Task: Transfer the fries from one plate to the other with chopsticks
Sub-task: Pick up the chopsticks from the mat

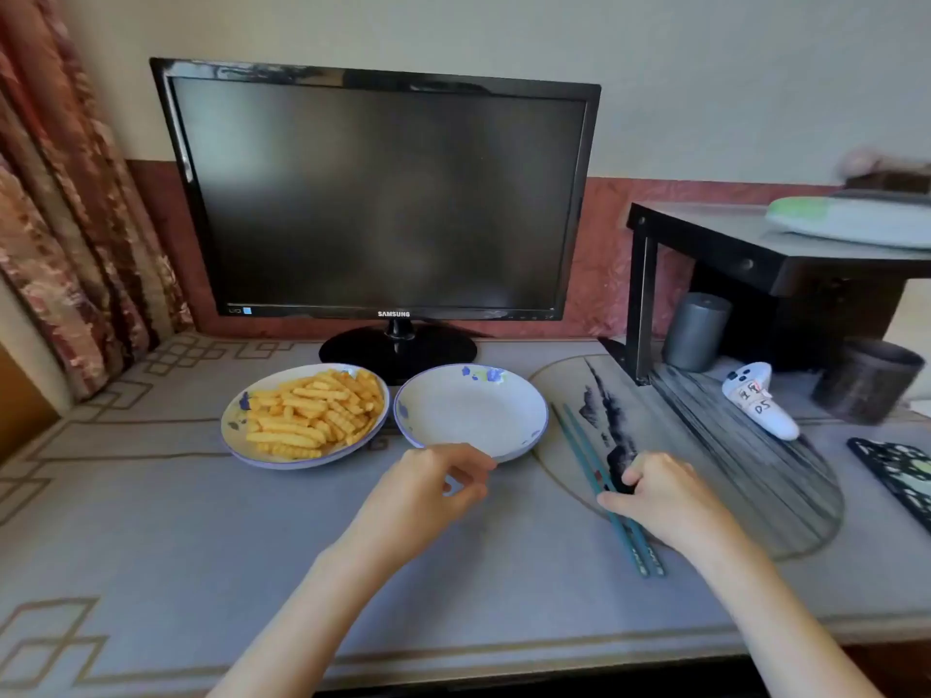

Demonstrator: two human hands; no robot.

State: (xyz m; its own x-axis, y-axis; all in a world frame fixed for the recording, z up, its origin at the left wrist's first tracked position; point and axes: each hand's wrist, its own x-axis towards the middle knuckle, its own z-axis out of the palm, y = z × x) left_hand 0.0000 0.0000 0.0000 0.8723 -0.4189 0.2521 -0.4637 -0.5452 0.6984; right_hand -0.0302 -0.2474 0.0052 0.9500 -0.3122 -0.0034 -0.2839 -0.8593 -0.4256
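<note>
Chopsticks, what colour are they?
The chopsticks are teal, a blue-green, shown best in the head view, where the right hand grips them.

The empty plate (471, 420) looks glazed and glossy — the chopsticks (580, 443) matt, the monitor frame (383, 78) shiny black plastic.

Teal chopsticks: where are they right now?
Head view, right of centre: the teal chopsticks lie just right of the empty white plate, at the left edge of the grey painted mat, the right hand over their middle.
</note>
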